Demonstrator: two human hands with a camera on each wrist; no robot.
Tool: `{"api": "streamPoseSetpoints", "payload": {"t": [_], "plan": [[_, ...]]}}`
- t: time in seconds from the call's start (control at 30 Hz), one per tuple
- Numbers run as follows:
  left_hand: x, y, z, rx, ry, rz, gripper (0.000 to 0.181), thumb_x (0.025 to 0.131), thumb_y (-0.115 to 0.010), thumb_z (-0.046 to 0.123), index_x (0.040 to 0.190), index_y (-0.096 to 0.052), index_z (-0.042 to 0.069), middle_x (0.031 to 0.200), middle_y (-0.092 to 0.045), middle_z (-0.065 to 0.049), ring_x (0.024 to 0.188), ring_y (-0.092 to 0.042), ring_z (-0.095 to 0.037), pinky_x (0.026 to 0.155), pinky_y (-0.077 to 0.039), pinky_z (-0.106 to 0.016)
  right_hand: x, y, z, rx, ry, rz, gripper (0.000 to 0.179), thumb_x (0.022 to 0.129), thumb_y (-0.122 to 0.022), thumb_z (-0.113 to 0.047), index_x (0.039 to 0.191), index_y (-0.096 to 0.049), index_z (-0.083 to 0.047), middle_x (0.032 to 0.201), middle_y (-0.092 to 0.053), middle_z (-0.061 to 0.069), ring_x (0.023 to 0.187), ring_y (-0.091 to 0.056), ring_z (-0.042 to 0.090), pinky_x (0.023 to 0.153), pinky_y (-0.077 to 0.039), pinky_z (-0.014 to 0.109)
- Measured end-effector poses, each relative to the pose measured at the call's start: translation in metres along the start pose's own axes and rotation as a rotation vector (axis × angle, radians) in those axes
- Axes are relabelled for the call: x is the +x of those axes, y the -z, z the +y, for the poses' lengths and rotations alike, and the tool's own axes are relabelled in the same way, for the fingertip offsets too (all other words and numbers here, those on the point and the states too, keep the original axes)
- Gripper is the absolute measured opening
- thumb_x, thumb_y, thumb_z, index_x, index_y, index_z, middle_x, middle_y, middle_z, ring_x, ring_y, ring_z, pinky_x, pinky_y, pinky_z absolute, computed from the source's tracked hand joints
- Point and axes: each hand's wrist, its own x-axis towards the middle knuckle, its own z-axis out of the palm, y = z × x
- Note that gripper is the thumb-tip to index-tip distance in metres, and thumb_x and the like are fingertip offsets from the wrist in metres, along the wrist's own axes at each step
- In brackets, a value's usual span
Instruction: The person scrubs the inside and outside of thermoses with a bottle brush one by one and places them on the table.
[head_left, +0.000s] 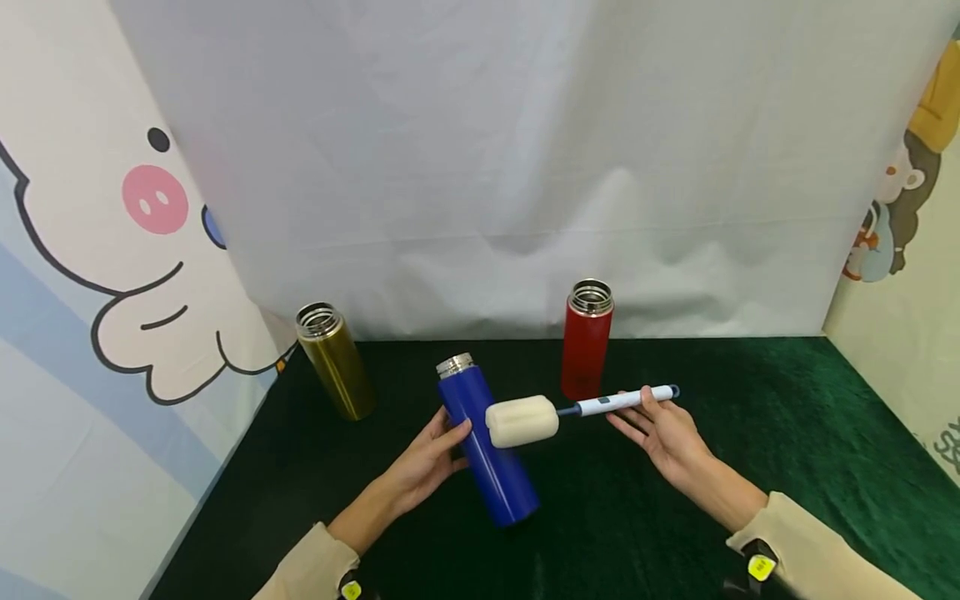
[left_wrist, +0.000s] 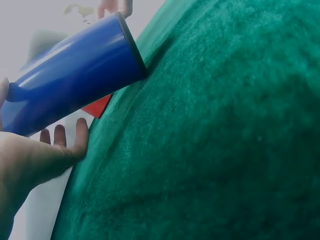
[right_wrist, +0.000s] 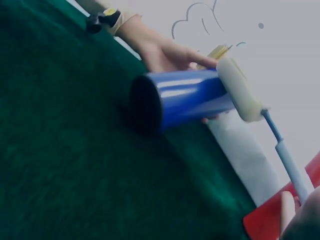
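Observation:
My left hand (head_left: 423, 467) grips a blue bottle (head_left: 487, 458) round its middle, thumb across the front. The bottle leans to the left, its silver threaded neck uncapped and uppermost. A bottle brush (head_left: 600, 405) with a thick cream sponge head lies nearly level in my right hand (head_left: 675, 437), its white handle pinched by the thumb near the looped end. In the head view the sponge overlaps the blue bottle's side; whether they touch I cannot tell. The right wrist view also has the sponge (right_wrist: 237, 90) in front of the bottle's upper part (right_wrist: 187, 97).
An uncapped gold bottle (head_left: 341, 371) stands at the back left of the dark green cloth-covered table (head_left: 750, 383). Behind the brush stands an uncapped red bottle (head_left: 587, 354). A pale curtain (head_left: 480, 167) hangs along the back edge, with cartoon-printed sheets (head_left: 67, 350) at the sides.

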Motion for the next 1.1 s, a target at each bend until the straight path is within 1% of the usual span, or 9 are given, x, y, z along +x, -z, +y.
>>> {"api": "streamPoseSetpoints", "payload": {"t": [0.1, 0.23, 0.47, 0.57, 0.7, 0.8, 0.9, 1.03, 1.1], "plan": [[-0.001, 0.001, 0.001, 0.024, 0.015, 0.036, 0.068, 0.108, -0.05, 0.029, 0.163, -0.009, 0.024, 0.167, -0.023, -0.013, 0.151, -0.03, -0.032, 0.124, -0.023, -0.063, -0.001, 0.009, 0.003, 0.011, -0.031, -0.017, 0.024, 0.107, -0.046, -0.03, 0.124, -0.043, -0.013, 0.101, -0.073, -0.007, 0.099, -0.071, 0.005, 0.105, -0.055, 0.032], [-0.001, 0.003, 0.001, 0.022, 0.016, 0.051, 0.067, 0.108, -0.05, 0.028, 0.163, -0.012, 0.023, 0.165, -0.026, -0.014, 0.149, -0.033, -0.032, 0.123, -0.025, -0.064, -0.002, 0.023, 0.006, -0.022, -0.084, -0.023, 0.024, 0.108, -0.045, -0.026, 0.125, -0.042, -0.01, 0.109, -0.071, -0.001, 0.099, -0.071, 0.008, 0.104, -0.056, 0.035], [-0.002, 0.001, 0.003, 0.032, -0.009, 0.059, 0.075, 0.108, -0.051, 0.024, 0.164, -0.002, 0.027, 0.168, -0.02, -0.012, 0.151, -0.03, -0.038, 0.12, -0.028, -0.066, -0.003, 0.034, 0.008, -0.157, -0.109, -0.022, 0.047, 0.107, -0.051, -0.034, 0.143, -0.033, -0.009, 0.115, -0.071, -0.005, 0.102, -0.071, 0.006, 0.102, -0.057, 0.031], [-0.002, -0.001, 0.004, 0.044, -0.006, 0.054, 0.075, 0.107, -0.051, 0.022, 0.164, -0.002, 0.027, 0.169, -0.018, -0.012, 0.152, -0.028, -0.04, 0.121, -0.027, -0.068, -0.001, 0.029, 0.002, -0.092, -0.095, -0.026, 0.038, 0.106, -0.053, -0.033, 0.135, -0.039, -0.013, 0.109, -0.074, -0.008, 0.101, -0.071, 0.005, 0.101, -0.057, 0.029], [-0.004, -0.003, 0.007, 0.073, 0.003, 0.033, 0.076, 0.106, -0.053, 0.021, 0.164, -0.005, 0.026, 0.169, -0.02, -0.013, 0.152, -0.029, -0.039, 0.121, -0.026, -0.068, 0.003, 0.014, -0.01, 0.098, -0.077, -0.044, 0.021, 0.106, -0.053, -0.029, 0.121, -0.044, -0.017, 0.104, -0.076, -0.004, 0.101, -0.073, 0.009, 0.101, -0.056, 0.028], [-0.006, -0.005, 0.008, 0.087, 0.004, 0.016, 0.077, 0.105, -0.055, 0.02, 0.164, -0.006, 0.027, 0.168, -0.022, -0.013, 0.15, -0.032, -0.039, 0.121, -0.027, -0.067, 0.006, 0.002, -0.019, 0.249, -0.061, -0.076, 0.024, 0.106, -0.052, -0.028, 0.124, -0.042, -0.018, 0.108, -0.075, 0.001, 0.103, -0.073, 0.012, 0.107, -0.052, 0.028], [-0.007, -0.007, 0.01, 0.091, 0.003, 0.0, 0.079, 0.104, -0.055, 0.019, 0.164, -0.005, 0.029, 0.167, -0.023, -0.015, 0.148, -0.035, -0.038, 0.122, -0.027, -0.065, 0.009, -0.008, -0.026, 0.345, -0.048, -0.103, 0.032, 0.105, -0.051, -0.029, 0.133, -0.037, -0.02, 0.122, -0.067, 0.002, 0.104, -0.072, 0.013, 0.114, -0.046, 0.028], [-0.008, -0.007, 0.011, 0.102, 0.007, -0.017, 0.08, 0.104, -0.055, 0.018, 0.164, -0.005, 0.031, 0.166, -0.022, -0.016, 0.147, -0.037, -0.036, 0.122, -0.028, -0.063, 0.01, -0.014, -0.028, 0.367, -0.057, -0.108, 0.036, 0.105, -0.05, -0.029, 0.136, -0.035, -0.021, 0.139, -0.048, 0.002, 0.105, -0.071, 0.013, 0.117, -0.041, 0.027], [-0.008, -0.006, 0.012, 0.125, 0.004, -0.011, 0.078, 0.103, -0.057, 0.018, 0.164, -0.009, 0.03, 0.165, -0.026, -0.016, 0.146, -0.04, -0.034, 0.122, -0.03, -0.06, 0.01, -0.013, -0.026, 0.348, -0.067, -0.101, 0.032, 0.105, -0.051, -0.029, 0.132, -0.037, -0.021, 0.137, -0.052, 0.002, 0.105, -0.07, 0.013, 0.116, -0.043, 0.027]]}}
